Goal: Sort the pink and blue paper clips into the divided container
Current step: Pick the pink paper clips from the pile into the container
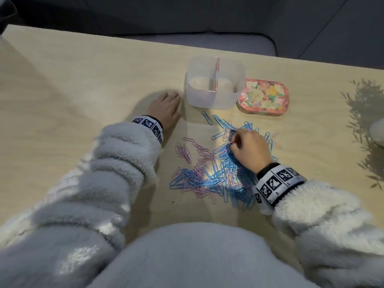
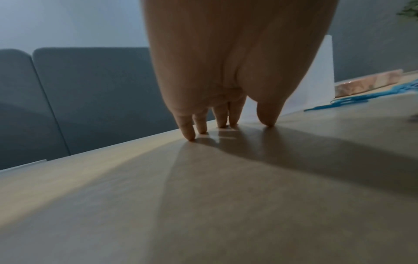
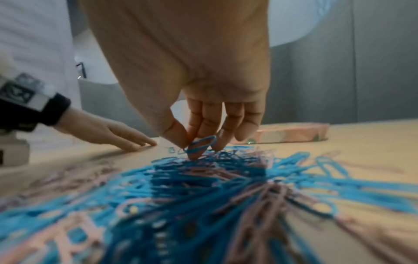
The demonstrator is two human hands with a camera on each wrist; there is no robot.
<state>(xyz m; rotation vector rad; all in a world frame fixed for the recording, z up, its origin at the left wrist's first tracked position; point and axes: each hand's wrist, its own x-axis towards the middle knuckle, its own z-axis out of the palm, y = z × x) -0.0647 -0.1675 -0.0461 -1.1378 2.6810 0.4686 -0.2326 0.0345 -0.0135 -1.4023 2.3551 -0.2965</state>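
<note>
A mixed pile of pink and blue paper clips (image 1: 214,169) lies on the pale wooden table (image 1: 83,80). My right hand (image 1: 236,142) hovers over the pile's far side and pinches a blue paper clip (image 3: 200,144) between thumb and fingers, just above the heap (image 3: 203,187). Behind the pile stands the translucent divided container (image 1: 215,83), its two compartments showing no clips. My left hand (image 1: 166,104) lies flat on the table left of the container, fingers (image 2: 189,126) straight and touching the wood, holding nothing.
A floral pink lid (image 1: 264,97) lies right of the container; its edge (image 3: 291,133) shows beyond my right fingers. A grey sofa (image 1: 187,17) runs behind the table's far edge. Plant shadows (image 1: 365,113) and a white object (image 1: 378,132) sit at the right edge.
</note>
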